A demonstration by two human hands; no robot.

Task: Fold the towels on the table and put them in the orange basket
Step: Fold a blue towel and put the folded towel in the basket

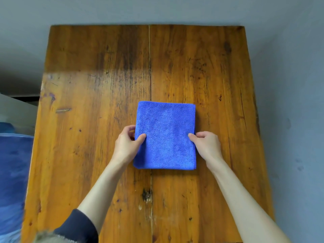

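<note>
A blue towel [165, 134] lies folded into a neat rectangle near the middle of the wooden table [87, 120]. My left hand [127, 143] pinches the towel's left edge, thumb on top and fingers curled at the side. My right hand [206, 143] pinches the right edge the same way, thumb lying on the cloth. Both hands sit at about mid-height of the towel. No orange basket is in view.
The table's far edge meets a grey wall [157, 9]. Off the left edge of the table is a blue cloth-like surface [12, 172] and a pale ledge [15, 109]. Grey floor lies to the right [298, 120].
</note>
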